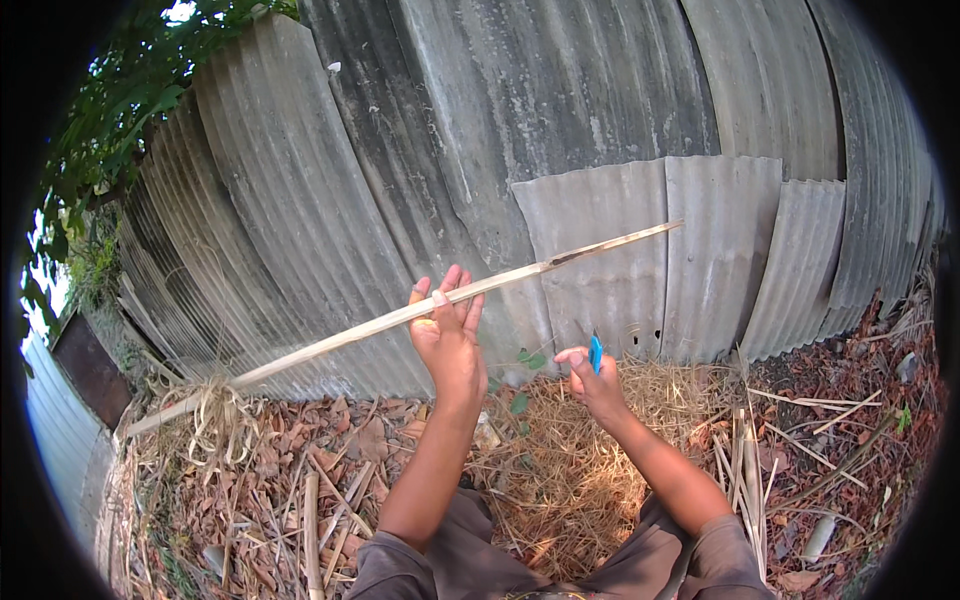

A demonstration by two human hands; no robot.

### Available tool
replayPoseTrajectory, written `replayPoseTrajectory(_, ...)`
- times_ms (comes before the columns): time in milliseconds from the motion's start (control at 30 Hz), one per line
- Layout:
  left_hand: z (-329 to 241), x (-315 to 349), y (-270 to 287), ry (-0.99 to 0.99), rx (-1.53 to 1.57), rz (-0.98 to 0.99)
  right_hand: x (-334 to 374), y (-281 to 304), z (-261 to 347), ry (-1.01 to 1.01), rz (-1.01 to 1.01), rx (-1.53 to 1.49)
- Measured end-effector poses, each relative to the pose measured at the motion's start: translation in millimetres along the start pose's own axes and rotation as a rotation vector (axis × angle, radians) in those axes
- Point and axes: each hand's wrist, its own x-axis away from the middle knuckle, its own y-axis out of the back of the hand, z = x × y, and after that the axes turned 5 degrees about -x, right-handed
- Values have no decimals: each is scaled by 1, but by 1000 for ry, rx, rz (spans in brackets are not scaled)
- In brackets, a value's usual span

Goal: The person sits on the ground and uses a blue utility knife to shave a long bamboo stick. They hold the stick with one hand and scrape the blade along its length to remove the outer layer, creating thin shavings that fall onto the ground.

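A long, pale split strip of bamboo or wood (340, 336) slants across the view, its lower left end low by the dry leaves and its thin, splintered tip up at the right. Near its middle my left hand (450, 330) grips it, thumb across the front and the other fingers stretched up behind. A dark patch marks the strip where it narrows toward the tip. Lower and to the right, my right hand (595, 390) is closed round a blue-handled knife (596, 354), dark tip upward. The knife is apart from the strip.
Corrugated grey sheets (560, 90) form a wall just ahead. Curled shavings (225, 415) hang around the strip's lower left part. Dry straw (560, 470) lies between my legs, brown leaves (370, 440) at left, and several cut strips (745, 480) at right. Green foliage (130, 100) hangs at upper left.
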Motion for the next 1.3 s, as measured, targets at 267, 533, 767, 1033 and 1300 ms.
replayPoseTrajectory(267, 43, 94, 1, 222, 119, -52, -12, -1, 4, 119, -211, -348)
replayPoseTrajectory(533, 31, 124, 19, 840, 58, 98, -18, 14, 20, 133, -386, -280)
replayPoseTrajectory(767, -42, 163, 86, -121, -1211, 689, -26, 18, 10, 119, -444, -223)
replayPoseTrajectory(1033, -27, 158, 171, 79, -1817, 584, -28, 19, 17, 163, -454, -204)
replayPoseTrajectory(1300, -40, 175, 206, 147, -1663, 536, -28, 31, 27, 227, -486, -218)
